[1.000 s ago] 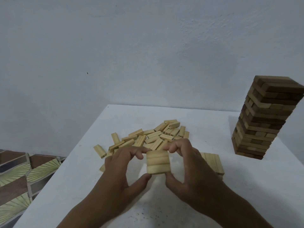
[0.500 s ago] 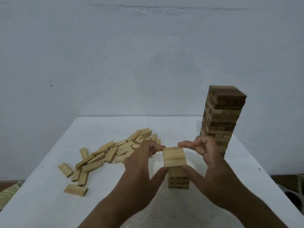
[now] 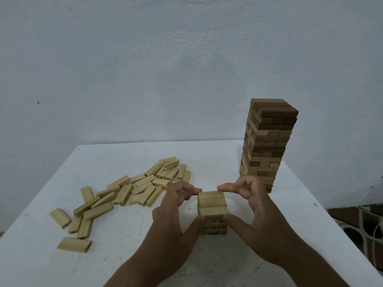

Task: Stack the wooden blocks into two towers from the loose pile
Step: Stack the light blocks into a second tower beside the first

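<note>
A layer of three pale wooden blocks [image 3: 211,205] sits side by side on top of a short pale tower [image 3: 214,227] in the middle of the white table [image 3: 116,255]. My left hand [image 3: 176,206] pinches the layer's left side with thumb and fingertips. My right hand [image 3: 250,204] pinches its right side the same way. A loose pile of pale blocks [image 3: 132,189] is spread over the table's left half. A tall tower of darker brown blocks [image 3: 267,143] stands at the back right.
A plain pale wall rises behind the table. The table's right edge runs close beside the tall tower. Patterned floor tiles [image 3: 364,228] show past that edge at the lower right.
Both hands carried the three-block layer from above the pile over to the short tower and lowered it onto the top. The camera view swung right, so the pile now lies left.
</note>
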A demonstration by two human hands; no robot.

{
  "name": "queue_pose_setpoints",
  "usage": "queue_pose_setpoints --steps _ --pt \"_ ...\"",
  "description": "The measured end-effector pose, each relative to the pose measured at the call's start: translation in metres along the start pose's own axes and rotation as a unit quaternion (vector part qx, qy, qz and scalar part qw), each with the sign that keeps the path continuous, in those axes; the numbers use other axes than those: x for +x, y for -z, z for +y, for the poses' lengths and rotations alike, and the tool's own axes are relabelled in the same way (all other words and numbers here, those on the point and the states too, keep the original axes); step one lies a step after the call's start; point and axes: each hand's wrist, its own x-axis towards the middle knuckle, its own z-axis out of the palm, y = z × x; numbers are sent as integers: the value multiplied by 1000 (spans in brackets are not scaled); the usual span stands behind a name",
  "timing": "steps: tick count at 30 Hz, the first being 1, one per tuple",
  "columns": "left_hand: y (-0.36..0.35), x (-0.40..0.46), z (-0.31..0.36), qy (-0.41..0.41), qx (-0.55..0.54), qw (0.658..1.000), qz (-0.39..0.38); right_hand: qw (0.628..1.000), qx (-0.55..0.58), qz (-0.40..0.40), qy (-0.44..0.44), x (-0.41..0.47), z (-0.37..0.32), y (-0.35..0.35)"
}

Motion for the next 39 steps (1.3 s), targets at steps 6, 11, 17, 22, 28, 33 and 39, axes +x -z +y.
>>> queue_pose_setpoints --steps 6,11,17,22,28,33,39 --pt "-1 0 2 -3 33 999 -6 1000 -12 -7 10 0 4 -2" --pt "0 1 4 3 37 999 -8 1000 -19 -12 15 -1 3 -2" --pt "0 -1 1 5 30 999 -10 999 -32 -14 24 -1 2 -2" --pt "0 -1 0 5 19 1000 -7 999 -32 -14 30 -2 2 -2" --pt "3 -4 -3 2 32 999 -10 1000 -8 0 3 0 0 0" --pt "4 -8 1 11 126 992 -28 991 -125 -34 -32 -1 2 -2" --pt "-3 -11 2 29 229 972 -46 958 -234 -159 -50 -2 5 -5"
